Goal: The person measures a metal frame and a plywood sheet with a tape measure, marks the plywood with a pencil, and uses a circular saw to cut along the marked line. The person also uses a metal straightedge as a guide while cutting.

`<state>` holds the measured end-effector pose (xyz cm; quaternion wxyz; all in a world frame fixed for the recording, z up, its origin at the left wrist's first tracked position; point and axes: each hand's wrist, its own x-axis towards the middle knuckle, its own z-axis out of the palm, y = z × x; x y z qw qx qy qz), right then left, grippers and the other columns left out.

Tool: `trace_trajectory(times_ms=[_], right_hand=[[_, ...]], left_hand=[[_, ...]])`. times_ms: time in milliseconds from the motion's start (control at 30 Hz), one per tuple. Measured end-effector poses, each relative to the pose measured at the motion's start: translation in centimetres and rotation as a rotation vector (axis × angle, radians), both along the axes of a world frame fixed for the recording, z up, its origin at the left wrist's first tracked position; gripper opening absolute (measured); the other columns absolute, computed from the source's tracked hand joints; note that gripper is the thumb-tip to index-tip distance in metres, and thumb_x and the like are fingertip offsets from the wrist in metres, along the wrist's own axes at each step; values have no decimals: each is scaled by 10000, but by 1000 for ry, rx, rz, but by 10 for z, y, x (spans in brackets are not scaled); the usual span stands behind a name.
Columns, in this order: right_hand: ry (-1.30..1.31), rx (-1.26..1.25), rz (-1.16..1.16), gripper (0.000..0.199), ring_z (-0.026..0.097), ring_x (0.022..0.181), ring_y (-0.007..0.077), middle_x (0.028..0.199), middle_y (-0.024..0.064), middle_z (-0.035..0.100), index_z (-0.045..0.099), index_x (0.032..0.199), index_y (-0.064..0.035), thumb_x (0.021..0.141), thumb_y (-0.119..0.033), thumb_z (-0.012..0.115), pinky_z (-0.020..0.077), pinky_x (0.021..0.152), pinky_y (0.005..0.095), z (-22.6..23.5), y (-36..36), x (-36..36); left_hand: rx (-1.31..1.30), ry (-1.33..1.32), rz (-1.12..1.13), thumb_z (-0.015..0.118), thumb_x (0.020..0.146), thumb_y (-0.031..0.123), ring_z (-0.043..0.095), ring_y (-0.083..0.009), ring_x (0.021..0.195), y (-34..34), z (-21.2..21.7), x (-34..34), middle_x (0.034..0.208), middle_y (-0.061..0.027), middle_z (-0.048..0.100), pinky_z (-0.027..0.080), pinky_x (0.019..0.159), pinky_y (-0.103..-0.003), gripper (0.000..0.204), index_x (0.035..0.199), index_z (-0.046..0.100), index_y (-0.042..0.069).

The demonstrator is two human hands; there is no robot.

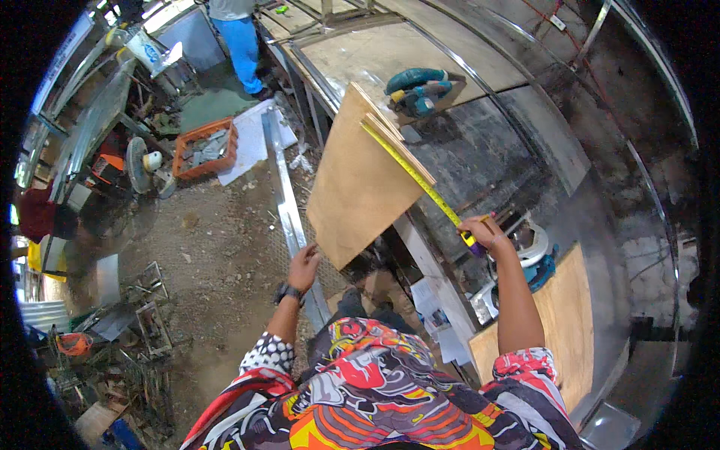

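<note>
A brown plywood sheet (367, 180) lies at a slant, its near left part jutting past the workbench. At its lower left edge, my left hand (304, 267) has its fingers closed on the rim, partly hidden from view. My right hand (487, 232) grips a yellow-and-dark tape measure (471, 241) to the right of the sheet. From it the yellow blade (420, 184) runs up and left along the sheet's right edge, ending near narrow wooden strips (375, 105) at the top.
A teal power tool (420, 90) rests on the bench beyond the sheet. Beside my right forearm is a teal-and-silver circular saw (536, 259), near another plywood piece (562, 322). Long metal bars (281, 180), an orange crate (180, 161) and a fan (137, 165) stand left. A person in blue trousers (240, 49) stands far off.
</note>
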<state>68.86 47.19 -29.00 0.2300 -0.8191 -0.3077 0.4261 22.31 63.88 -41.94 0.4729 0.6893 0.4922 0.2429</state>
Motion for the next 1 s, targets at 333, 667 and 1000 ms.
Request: trace_trajectory(times_ms=[333, 667, 1000], right_hand=[[-10, -8, -111, 220, 576, 755, 145, 810, 10, 679, 777, 855, -60, 877, -263, 697, 439, 680, 316, 6, -6, -12], [57, 4, -143, 293, 631, 827, 171, 863, 41, 700, 775, 953, -104, 890, -369, 668, 512, 756, 360, 4, -18, -16], [49, -50, -278, 261, 662, 884, 175, 930, 42, 759, 797, 933, -83, 823, -310, 729, 519, 810, 348, 9, -12, -25]], left_hand=[[258, -191, -132, 597, 989, 196, 640, -326, 1232, 199, 93, 203, 1306, -236, 663, 484, 1053, -399, 462, 1402, 570, -7], [294, -204, -245, 728, 943, 266, 748, -218, 904, 265, 46, 259, 986, -163, 783, 561, 852, -340, 314, 1133, 768, 20], [216, -233, -254, 760, 915, 229, 722, -203, 960, 253, 83, 260, 1045, -162, 779, 540, 890, -334, 312, 1091, 766, -28]])
